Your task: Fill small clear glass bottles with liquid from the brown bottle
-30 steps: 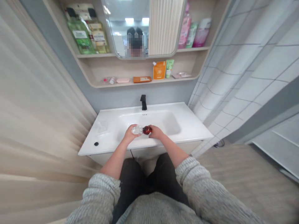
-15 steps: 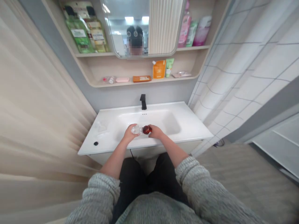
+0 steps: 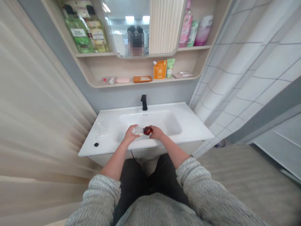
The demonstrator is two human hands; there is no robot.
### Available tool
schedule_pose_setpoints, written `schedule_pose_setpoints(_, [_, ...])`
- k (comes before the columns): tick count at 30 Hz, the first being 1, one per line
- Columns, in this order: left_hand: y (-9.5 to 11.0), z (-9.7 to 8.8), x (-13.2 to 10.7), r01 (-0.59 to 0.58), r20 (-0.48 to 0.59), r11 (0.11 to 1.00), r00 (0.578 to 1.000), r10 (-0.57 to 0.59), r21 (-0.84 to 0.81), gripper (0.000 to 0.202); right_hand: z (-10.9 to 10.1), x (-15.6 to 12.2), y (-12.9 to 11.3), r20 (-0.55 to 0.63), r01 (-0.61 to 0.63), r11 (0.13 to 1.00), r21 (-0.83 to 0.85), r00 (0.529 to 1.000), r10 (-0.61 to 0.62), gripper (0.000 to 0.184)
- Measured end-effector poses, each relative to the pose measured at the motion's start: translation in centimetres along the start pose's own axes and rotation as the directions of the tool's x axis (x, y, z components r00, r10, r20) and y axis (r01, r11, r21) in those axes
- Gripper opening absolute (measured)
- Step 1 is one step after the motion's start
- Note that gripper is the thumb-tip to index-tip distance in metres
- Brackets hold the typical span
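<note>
Over the front part of the white sink basin, my left hand is closed around a small clear bottle. My right hand grips a dark red-brown bottle. The two bottles are tipped toward each other, mouth to mouth or nearly so; whether their necks touch is too small to tell. Any liquid passing between them cannot be made out. Behind my hands stands the black faucet.
On the counter's left lie a clear plastic piece and a small black round cap. The lower shelf holds a pink soap box, an orange pouch and a green tube. Curtains hang on both sides.
</note>
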State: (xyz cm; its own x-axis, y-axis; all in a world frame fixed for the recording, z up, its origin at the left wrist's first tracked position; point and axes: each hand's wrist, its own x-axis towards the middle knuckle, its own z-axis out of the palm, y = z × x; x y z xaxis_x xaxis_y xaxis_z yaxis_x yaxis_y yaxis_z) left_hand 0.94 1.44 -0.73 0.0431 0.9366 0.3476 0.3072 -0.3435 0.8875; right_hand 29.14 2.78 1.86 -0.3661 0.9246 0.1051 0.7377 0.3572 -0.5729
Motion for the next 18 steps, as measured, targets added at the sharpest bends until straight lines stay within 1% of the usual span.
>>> schedule_pose_setpoints(7, [-0.13, 0.1, 0.06, 0.026, -0.005, 0.999, 1.0, -0.026, -0.033, 0.079, 0.13, 0.02, 0.2, 0.001, 0.005, 1.0, -0.004, 1.0, -0.005, 0.073])
schedule_pose_setpoints(11, [-0.39, 0.15, 0.07, 0.02, -0.005, 0.999, 1.0, -0.02, -0.032, 0.08, 0.18, 0.11, 0.27, 0.005, 0.0, 1.0, -0.011, 1.0, 0.0, 0.071])
schedule_pose_setpoints(18, [-0.85, 0.15, 0.15, 0.008, -0.001, 1.0, 1.0, -0.008, -0.01, 0.08, 0.25, 0.09, 0.27, -0.002, 0.004, 1.0, -0.014, 1.0, -0.004, 0.074])
